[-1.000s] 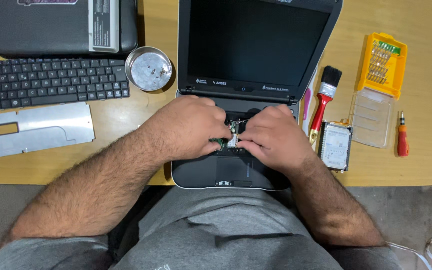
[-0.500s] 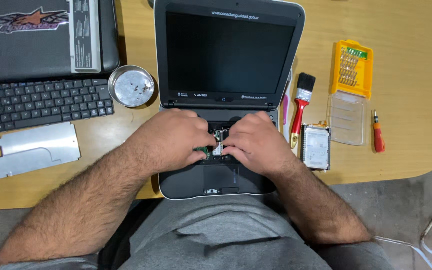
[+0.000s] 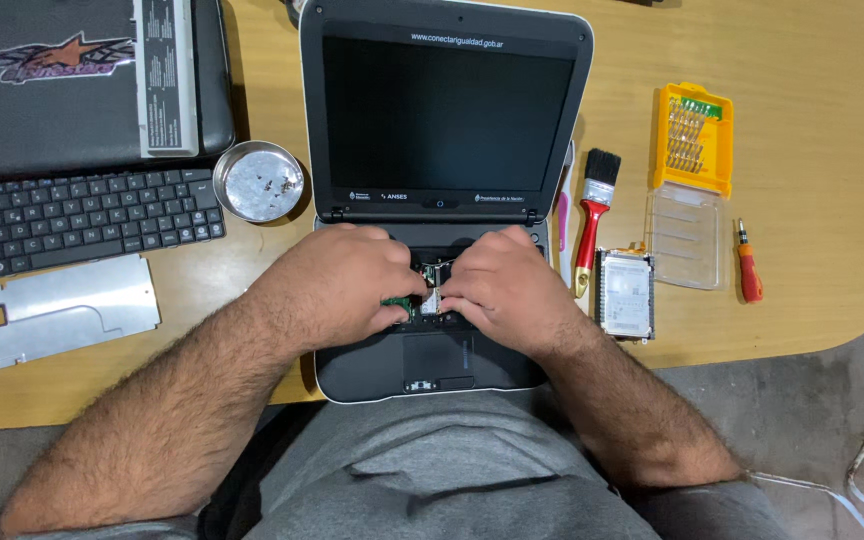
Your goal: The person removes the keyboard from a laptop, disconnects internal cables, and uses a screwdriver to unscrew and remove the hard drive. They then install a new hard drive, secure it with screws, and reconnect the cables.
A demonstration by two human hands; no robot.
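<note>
1. Head view, the hands: the left hand (image 3: 347, 285) and the right hand (image 3: 502, 285) lie knuckles-up on the open base of a small dark grey laptop (image 3: 442, 210), whose keyboard is off and whose dark screen stands up behind them.
2. Between the two sets of fingertips sits a small green circuit card (image 3: 399, 304) with a silvery part beside it, in the middle of the base, just above the touchpad. Both hands curl their fingers in against it; whether either hand truly pinches it I cannot tell, since the fingertips are hidden.
3. Left of the laptop: a round metal dish (image 3: 259, 181) holding tiny screws, a detached black keyboard (image 3: 82, 220), a silver palm-rest panel (image 3: 52, 312) and a second closed dark laptop (image 3: 72, 85).
4. Right of the laptop: a red-handled brush (image 3: 592, 220), a silver hard drive (image 3: 624, 294), a yellow case of screwdriver bits (image 3: 693, 138) with its clear lid (image 3: 684, 236), and a small red screwdriver (image 3: 748, 268), all on the wooden table (image 3: 822, 120).
</note>
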